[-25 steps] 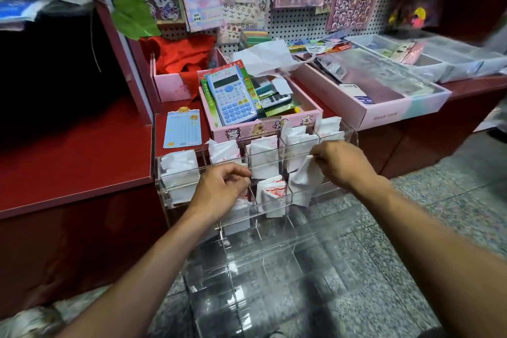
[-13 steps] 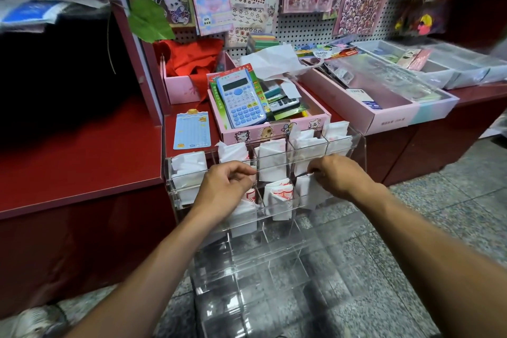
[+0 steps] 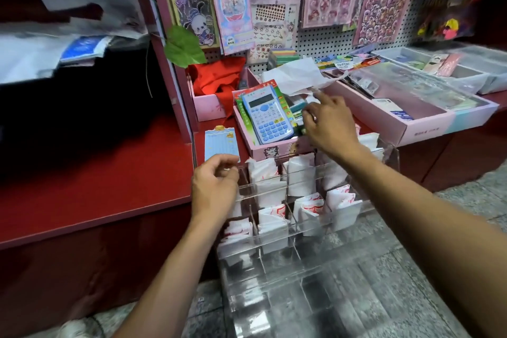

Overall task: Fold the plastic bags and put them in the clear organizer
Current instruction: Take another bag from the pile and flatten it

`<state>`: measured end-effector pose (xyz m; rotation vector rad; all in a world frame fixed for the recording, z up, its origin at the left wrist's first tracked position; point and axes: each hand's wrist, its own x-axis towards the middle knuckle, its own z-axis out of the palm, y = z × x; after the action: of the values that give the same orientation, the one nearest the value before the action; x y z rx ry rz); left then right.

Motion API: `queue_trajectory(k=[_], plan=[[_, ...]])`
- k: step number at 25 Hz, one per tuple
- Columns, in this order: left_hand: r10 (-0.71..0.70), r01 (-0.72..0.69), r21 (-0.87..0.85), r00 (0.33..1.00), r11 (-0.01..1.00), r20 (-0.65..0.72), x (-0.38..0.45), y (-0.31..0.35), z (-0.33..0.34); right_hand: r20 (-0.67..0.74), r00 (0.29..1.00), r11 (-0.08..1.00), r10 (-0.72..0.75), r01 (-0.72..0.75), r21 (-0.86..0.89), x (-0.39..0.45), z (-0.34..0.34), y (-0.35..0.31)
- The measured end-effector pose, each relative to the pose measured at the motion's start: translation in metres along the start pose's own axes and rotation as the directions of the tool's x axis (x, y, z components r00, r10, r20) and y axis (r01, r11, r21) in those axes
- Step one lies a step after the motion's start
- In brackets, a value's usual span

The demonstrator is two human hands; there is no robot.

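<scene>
Clear acrylic compartmented organizer (image 3: 389,156) stood against the red surface (image 3: 90,186). Folded white plastic bags with red print (image 3: 301,175) filled its upper compartments. Left hand (image 3: 214,186) hovered at the organizer's 10 o'clock corner, fingers loosely curled, holding nothing. Right hand (image 3: 326,123) reached toward 12 o'clock over the pink cardboard box (image 3: 274,149) with the blue calculator (image 3: 267,115); fingers relaxed, forefinger extended near a loose crumpled white plastic bag (image 3: 296,77).

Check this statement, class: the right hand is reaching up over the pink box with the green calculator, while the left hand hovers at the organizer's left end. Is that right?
One detail is wrong: the calculator is blue, not green, as the head view shows. The right hand does reach over the pink box, and the left hand hovers at the left end of the organizer.
</scene>
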<state>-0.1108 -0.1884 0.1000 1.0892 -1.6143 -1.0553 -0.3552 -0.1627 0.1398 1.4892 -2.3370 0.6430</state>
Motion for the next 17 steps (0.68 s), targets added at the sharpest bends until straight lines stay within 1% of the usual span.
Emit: queue_trajectory(k=[2, 4, 6, 7, 8, 9, 10, 11, 12, 13, 15, 17], plan=[[0.003, -0.003, 0.025, 1.0, 1.0, -0.022, 0.007, -0.002, -0.009, 0.091, 0.996, 0.992, -0.018, 0.029, -0.121, 0.022, 0.006, -0.002], [-0.003, 0.003, 0.006, 0.999, 1.0, -0.037, 0.012, -0.002, -0.015, 0.202, 0.979, 0.983, -0.023, 0.059, -0.175, 0.05, 0.012, 0.004], [-0.003, 0.002, -0.017, 0.998, 1.0, -0.06, 0.014, -0.003, -0.021, 0.375, 0.927, 0.97, -0.007, 0.098, -0.224, 0.076, 0.016, 0.01], [0.001, -0.002, -0.016, 0.998, 1.0, -0.063, 0.015, -0.002, -0.025, 0.422, 0.907, 0.967, 0.003, 0.106, -0.234, 0.083, 0.015, 0.012], [0.0, -0.001, -0.009, 0.998, 1.0, -0.057, 0.014, -0.002, -0.029, 0.412, 0.911, 0.969, 0.001, 0.101, -0.226, 0.088, 0.014, 0.013], [0.003, -0.003, -0.004, 0.999, 1.0, -0.046, 0.015, -0.001, -0.032, 0.338, 0.941, 0.973, -0.009, 0.087, -0.215, 0.087, 0.01, 0.012], [0.009, -0.009, 0.006, 0.999, 1.0, -0.039, 0.017, -0.001, -0.034, 0.208, 0.978, 0.978, -0.03, 0.072, -0.195, 0.084, 0.006, 0.008], [0.013, -0.012, 0.015, 0.999, 1.0, -0.039, 0.018, -0.002, -0.036, 0.067, 0.997, 0.985, -0.044, 0.054, -0.161, 0.077, 0.0, -0.002], [0.017, -0.016, 0.02, 0.999, 1.0, -0.041, 0.019, -0.003, -0.037, -0.053, 0.998, 0.994, -0.045, 0.039, -0.103, 0.068, -0.007, -0.013], [0.022, -0.021, 0.015, 0.999, 1.0, -0.038, 0.019, -0.003, -0.036, -0.134, 0.99, 0.999, -0.039, 0.036, -0.028, 0.056, -0.016, -0.029], [0.029, -0.029, -0.002, 0.999, 1.0, -0.026, 0.013, -0.002, -0.038, -0.201, 0.977, 0.989, -0.078, 0.101, 0.109, 0.032, -0.028, -0.061], [0.045, -0.045, -0.008, 0.999, 0.999, -0.002, 0.006, 0.0, -0.042, -0.222, 0.969, 0.964, -0.107, 0.156, 0.217, 0.008, -0.037, -0.096]])
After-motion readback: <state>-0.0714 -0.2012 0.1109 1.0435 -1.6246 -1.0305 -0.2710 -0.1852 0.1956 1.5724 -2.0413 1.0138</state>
